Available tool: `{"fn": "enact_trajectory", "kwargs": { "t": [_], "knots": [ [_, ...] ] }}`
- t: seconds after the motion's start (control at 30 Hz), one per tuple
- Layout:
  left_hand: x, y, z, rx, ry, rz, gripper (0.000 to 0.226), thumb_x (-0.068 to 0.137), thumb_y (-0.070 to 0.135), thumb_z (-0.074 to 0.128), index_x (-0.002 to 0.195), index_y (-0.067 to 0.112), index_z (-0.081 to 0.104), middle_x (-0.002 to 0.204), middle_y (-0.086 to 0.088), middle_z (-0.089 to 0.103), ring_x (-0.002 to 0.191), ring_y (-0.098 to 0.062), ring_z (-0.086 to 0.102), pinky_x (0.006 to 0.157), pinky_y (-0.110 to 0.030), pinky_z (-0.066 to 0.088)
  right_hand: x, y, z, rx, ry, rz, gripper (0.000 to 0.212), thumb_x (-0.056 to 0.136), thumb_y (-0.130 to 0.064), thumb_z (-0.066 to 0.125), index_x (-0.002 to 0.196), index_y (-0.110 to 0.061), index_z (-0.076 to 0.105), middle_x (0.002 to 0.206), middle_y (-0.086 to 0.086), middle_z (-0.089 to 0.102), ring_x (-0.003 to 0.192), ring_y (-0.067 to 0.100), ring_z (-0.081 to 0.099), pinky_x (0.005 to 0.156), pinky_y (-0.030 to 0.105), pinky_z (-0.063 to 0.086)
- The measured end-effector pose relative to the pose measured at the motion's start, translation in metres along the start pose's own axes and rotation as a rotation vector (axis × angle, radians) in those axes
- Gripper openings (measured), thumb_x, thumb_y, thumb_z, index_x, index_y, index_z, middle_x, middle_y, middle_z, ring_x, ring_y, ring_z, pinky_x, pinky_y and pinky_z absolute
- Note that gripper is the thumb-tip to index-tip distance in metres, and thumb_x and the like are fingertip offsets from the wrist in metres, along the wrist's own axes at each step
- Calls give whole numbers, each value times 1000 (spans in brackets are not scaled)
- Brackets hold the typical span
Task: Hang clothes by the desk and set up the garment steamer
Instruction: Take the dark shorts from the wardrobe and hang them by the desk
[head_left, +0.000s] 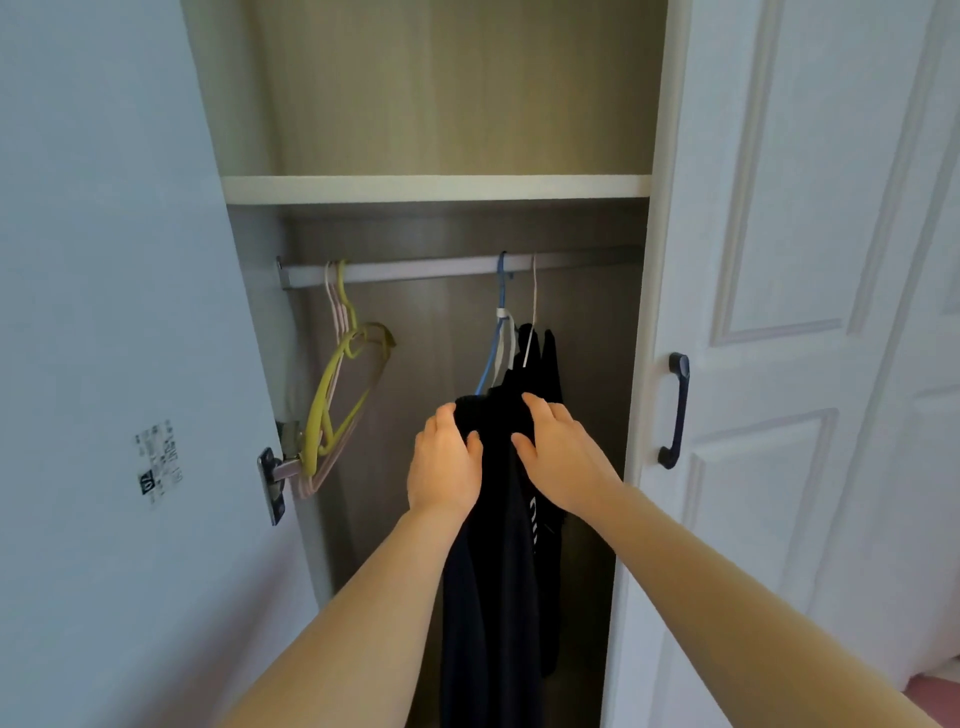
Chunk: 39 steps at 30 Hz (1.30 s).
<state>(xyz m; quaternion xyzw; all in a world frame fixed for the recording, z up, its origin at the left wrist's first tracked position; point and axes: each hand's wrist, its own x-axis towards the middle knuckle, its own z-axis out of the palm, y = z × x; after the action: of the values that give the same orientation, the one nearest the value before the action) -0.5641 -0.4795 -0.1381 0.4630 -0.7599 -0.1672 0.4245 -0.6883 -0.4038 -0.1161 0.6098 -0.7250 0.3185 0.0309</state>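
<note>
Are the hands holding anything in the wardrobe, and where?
Both: left hand and right hand grip the dark garment at its top, just below the blue hanger.

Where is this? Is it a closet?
Yes, it looks like a bedroom wardrobe. A rail runs across under a shelf, with empty hangers at one end and dark clothes hanging at the other, which the left hand and right hand are holding. A white door stands open.
</note>
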Motion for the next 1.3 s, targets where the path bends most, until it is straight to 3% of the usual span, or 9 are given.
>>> {"fn": "enact_trajectory", "kwargs": {
  "t": [0.23,0.4,0.53,0.6,0.7,0.8,0.97,1.1,1.3],
  "knots": [
    [29,-12,25,-185,-7,-14,43,100,34,43,141,21,37,127,-6,57,112,-22,58,89,-41,53,51,2,17,127,-59,165,65,98,-36,49,147,-2,22,143,20,39,128,35,44,102,39,42],
    [71,-6,28,-156,-113,9,37,97,27,50,133,15,50,115,-3,61,74,2,53,58,-10,38,66,13,21,222,-85,228,55,94,-14,55,141,-1,29,134,19,47,119,34,52,98,43,47],
    [107,13,29,-215,-272,-52,44,95,20,54,137,9,46,126,-8,59,108,-21,58,86,-25,43,76,35,12,348,-104,323,67,92,-3,53,149,-9,18,135,16,46,119,31,52,100,42,48],
    [118,20,33,-321,-318,-120,42,93,16,57,133,8,49,118,-8,63,109,-23,59,94,-29,46,78,44,10,420,-64,365,70,93,-4,52,150,-15,14,140,14,43,122,29,51,101,42,47],
    [129,25,38,-510,-365,-206,33,94,13,56,127,8,56,96,-1,69,96,-18,64,87,-29,50,83,51,11,501,-1,394,61,97,-7,49,150,-18,20,143,10,42,125,27,50,102,40,46],
    [138,30,39,-628,-394,-266,31,98,18,52,127,11,55,97,-3,72,88,-17,66,76,-28,52,92,54,15,577,40,421,51,100,-13,46,147,-20,29,140,8,46,123,25,51,102,40,47],
    [155,38,39,-920,-355,-403,26,98,15,51,123,10,56,91,-3,71,81,-19,67,65,-27,55,111,57,17,730,93,480,41,99,-20,50,139,-20,41,127,3,54,109,17,57,80,24,47],
    [169,45,41,-1058,-415,-503,17,100,17,48,105,7,61,87,-2,68,75,-17,64,62,-29,54,126,58,16,858,88,530,28,99,-18,48,126,-20,56,96,-7,57,81,6,54,60,17,43],
    [178,44,43,-1201,-504,-569,15,99,11,49,95,7,63,79,-2,63,72,-16,63,63,-31,58,137,53,12,993,137,560,28,90,-6,60,115,-18,65,118,7,64,107,24,60,97,41,50]
  ]
}}
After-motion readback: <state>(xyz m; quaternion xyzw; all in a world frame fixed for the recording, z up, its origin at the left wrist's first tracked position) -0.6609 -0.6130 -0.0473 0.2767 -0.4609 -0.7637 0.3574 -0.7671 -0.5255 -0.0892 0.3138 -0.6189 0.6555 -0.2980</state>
